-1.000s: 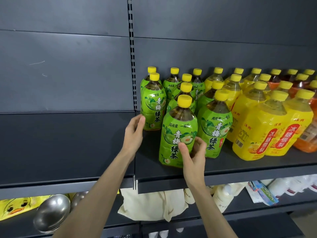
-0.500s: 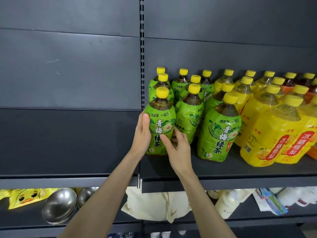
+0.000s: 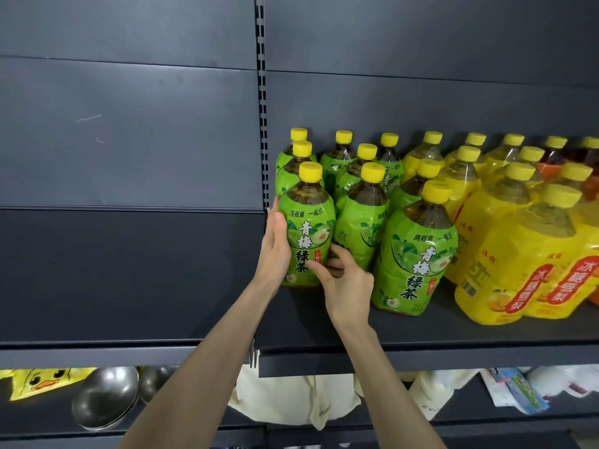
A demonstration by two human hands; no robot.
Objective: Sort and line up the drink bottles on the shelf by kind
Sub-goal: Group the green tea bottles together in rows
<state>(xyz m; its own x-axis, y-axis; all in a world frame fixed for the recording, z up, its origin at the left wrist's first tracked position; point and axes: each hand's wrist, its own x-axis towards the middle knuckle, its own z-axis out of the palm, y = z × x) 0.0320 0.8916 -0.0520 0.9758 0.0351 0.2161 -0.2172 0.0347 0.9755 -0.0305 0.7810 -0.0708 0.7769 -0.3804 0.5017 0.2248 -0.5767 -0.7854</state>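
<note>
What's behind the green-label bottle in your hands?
Behind the yellow-capped green-label plastic bottle, two matching bottles stand in line; only caps and shoulders show, their lower bodies are covered.

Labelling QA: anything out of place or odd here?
The right front green bottle stands forward of the green row's front line. The middle front green bottle has its label turned sideways, unlike the left front green bottle that the left hand presses and right hand grips. No spill or damage shows.

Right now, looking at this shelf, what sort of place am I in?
Most likely a shop aisle. Dark metal shelving has a slotted upright, many identical green tea bottles and yellow drink bottles stand in rows like stock, and steel bowls sit on the shelf below.
</note>
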